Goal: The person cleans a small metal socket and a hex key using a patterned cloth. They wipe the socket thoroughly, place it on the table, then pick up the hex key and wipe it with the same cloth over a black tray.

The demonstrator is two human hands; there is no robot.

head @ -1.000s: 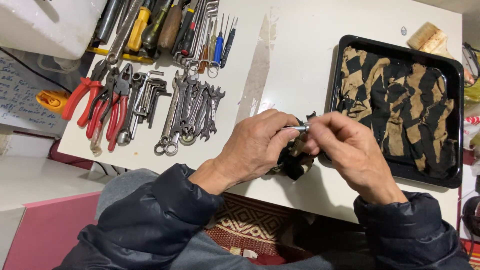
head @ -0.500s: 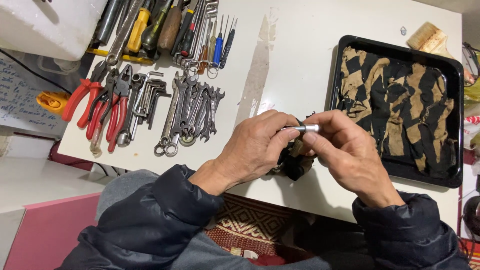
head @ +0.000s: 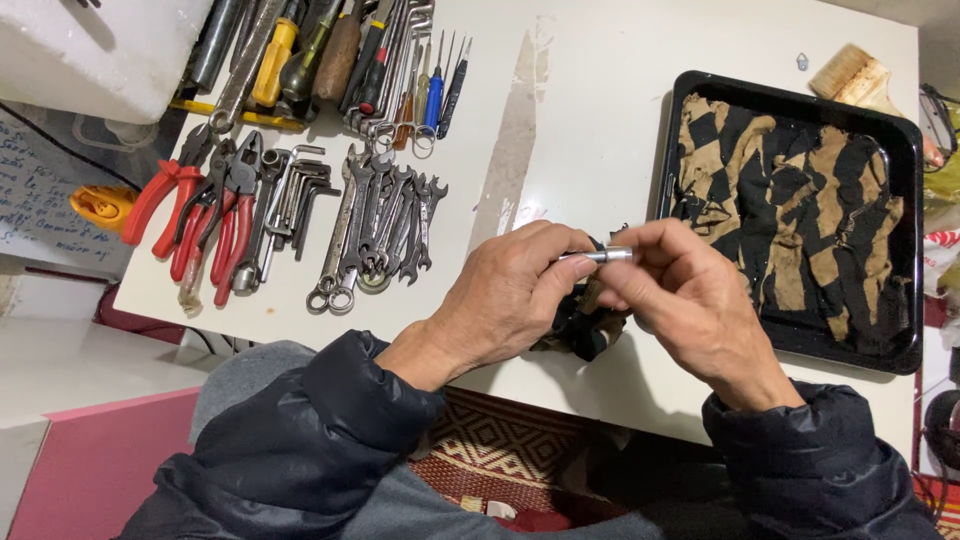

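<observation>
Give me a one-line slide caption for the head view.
Both hands, left and right, hold a small silver metal cylinder over a dark rag at a white table.

Both hands over white tabletop (head: 590, 130): left hand (head: 505, 295) & right hand (head: 690, 300) pinch small silver rod (head: 600, 256) w/ dark rag (head: 585, 325) under. Spanners (head: 385, 225), red pliers (head: 200, 225) left; black tray (head: 905, 130) right.

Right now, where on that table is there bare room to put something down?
The widest bare patch runs between the wrenches and the black tray. A narrower strip lies along the near edge below the pliers. The far left is packed with tools, and both hands fill the near middle.
</observation>
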